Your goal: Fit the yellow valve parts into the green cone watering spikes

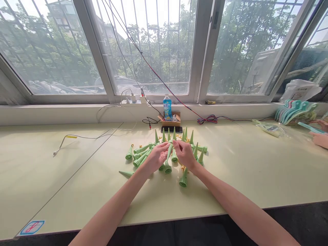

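Note:
Over the table my left hand (156, 158) is closed with fingertips and thumb around a green cone-shaped plastic watering spike (169, 152). Close against the spike's upper end is my right hand (185, 154), its fingers curled in a pinch; what sits between them is hidden. Around both hands are several more green spikes: some stand point up in a row (156, 137) behind, others lie in a pile (140, 159) to the left. One spike (183, 180) lies below my right wrist, its round open end toward me. Small yellow valve pieces (182, 168) show among them.
Behind the spikes lie a dark phone (171, 130) and a small cardboard box (176, 122) with a blue bottle (167, 107). Cables (208, 119) run along the back. At right are clothes hangers (294, 111), a plastic packet (271, 129) and another person's hand (320, 138).

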`<action>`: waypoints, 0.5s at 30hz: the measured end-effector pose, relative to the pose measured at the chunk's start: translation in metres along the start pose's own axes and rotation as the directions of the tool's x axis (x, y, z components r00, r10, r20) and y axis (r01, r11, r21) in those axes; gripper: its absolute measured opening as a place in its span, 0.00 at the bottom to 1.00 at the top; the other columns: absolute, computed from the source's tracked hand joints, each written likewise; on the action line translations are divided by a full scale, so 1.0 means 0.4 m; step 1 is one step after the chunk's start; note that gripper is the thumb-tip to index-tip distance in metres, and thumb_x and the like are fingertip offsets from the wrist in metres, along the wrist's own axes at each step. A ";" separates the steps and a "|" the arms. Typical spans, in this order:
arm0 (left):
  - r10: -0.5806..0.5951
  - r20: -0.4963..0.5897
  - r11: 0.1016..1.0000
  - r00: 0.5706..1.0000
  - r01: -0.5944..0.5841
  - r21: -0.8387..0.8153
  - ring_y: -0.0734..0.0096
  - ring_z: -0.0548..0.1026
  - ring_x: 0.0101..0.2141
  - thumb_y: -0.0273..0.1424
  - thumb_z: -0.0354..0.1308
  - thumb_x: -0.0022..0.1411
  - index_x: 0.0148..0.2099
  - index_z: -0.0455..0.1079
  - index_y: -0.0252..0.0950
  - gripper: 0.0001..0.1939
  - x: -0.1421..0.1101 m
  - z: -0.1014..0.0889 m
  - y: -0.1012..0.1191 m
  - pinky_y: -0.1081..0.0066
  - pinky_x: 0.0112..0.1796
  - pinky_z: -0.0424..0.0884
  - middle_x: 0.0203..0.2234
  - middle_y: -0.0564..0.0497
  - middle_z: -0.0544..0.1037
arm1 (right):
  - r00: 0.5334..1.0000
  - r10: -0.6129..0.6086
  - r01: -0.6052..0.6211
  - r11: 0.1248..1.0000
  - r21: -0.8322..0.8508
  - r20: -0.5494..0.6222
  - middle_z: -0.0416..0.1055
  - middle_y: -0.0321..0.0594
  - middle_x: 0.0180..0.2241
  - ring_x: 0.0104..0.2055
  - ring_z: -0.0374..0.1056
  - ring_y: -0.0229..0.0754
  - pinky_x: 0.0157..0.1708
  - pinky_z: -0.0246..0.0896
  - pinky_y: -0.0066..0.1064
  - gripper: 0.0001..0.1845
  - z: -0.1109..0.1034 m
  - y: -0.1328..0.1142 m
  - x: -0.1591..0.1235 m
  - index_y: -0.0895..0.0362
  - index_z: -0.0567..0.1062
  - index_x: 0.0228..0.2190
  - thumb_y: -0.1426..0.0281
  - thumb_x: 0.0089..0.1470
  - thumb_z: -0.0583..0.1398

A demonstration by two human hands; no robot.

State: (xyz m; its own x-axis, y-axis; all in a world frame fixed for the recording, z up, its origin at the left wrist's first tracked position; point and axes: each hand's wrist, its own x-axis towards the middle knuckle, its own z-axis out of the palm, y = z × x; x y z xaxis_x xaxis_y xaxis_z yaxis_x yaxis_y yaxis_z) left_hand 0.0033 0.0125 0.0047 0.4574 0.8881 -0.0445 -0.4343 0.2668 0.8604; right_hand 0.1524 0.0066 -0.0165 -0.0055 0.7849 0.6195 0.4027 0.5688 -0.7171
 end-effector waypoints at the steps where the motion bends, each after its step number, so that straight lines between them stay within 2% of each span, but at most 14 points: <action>1: 0.001 0.008 1.000 1.000 -0.001 0.003 0.83 0.67 0.23 0.28 0.69 0.52 0.36 0.72 0.32 0.10 0.000 0.000 0.000 0.81 0.25 0.66 0.25 0.54 0.70 | 1.000 0.000 0.000 1.000 0.004 0.001 0.51 0.30 0.16 0.20 0.47 0.34 0.22 0.43 0.29 0.26 0.000 0.000 0.000 0.54 0.53 0.19 0.55 0.64 0.49; 4: -0.001 -0.003 1.000 1.000 0.001 0.015 0.83 0.67 0.23 0.28 0.68 0.52 0.36 0.72 0.32 0.10 -0.002 0.006 0.002 0.81 0.25 0.66 0.25 0.54 0.70 | 1.000 0.002 -0.002 1.000 0.009 -0.001 0.51 0.30 0.16 0.20 0.47 0.34 0.22 0.43 0.29 0.26 0.001 0.001 0.000 0.55 0.54 0.19 0.55 0.64 0.49; 9: -0.002 -0.090 0.998 0.996 0.007 0.058 0.82 0.68 0.25 0.30 0.69 0.52 0.38 0.73 0.34 0.12 -0.012 0.021 0.009 0.81 0.26 0.66 0.28 0.54 0.71 | 1.000 0.009 -0.009 1.000 0.007 -0.013 0.50 0.30 0.16 0.20 0.46 0.33 0.22 0.42 0.28 0.27 0.007 0.003 -0.003 0.55 0.53 0.18 0.53 0.64 0.49; 12: 0.004 -0.108 0.996 0.994 0.006 0.093 0.83 0.64 0.21 0.33 0.69 0.51 0.40 0.73 0.37 0.14 -0.016 0.022 0.010 0.80 0.21 0.61 0.23 0.56 0.67 | 1.000 -0.001 0.000 1.000 -0.016 -0.013 0.51 0.30 0.15 0.19 0.46 0.33 0.22 0.42 0.29 0.28 0.007 0.001 -0.004 0.55 0.54 0.18 0.53 0.64 0.49; 15: 0.008 -0.099 0.997 0.995 0.001 0.083 0.85 0.56 0.16 0.33 0.69 0.50 0.41 0.72 0.38 0.16 -0.013 0.017 0.007 0.79 0.16 0.52 0.18 0.59 0.63 | 1.000 -0.017 0.016 0.999 -0.051 -0.018 0.51 0.30 0.15 0.19 0.46 0.33 0.22 0.42 0.29 0.28 0.007 -0.001 -0.006 0.55 0.54 0.17 0.54 0.64 0.49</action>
State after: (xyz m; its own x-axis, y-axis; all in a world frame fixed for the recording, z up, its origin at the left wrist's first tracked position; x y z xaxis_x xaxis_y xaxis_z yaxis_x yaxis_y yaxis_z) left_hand 0.0050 0.0061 0.0110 0.3747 0.9230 -0.0880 -0.3681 0.2352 0.8996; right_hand 0.1499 0.0053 -0.0185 0.0039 0.7707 0.6371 0.4487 0.5681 -0.6899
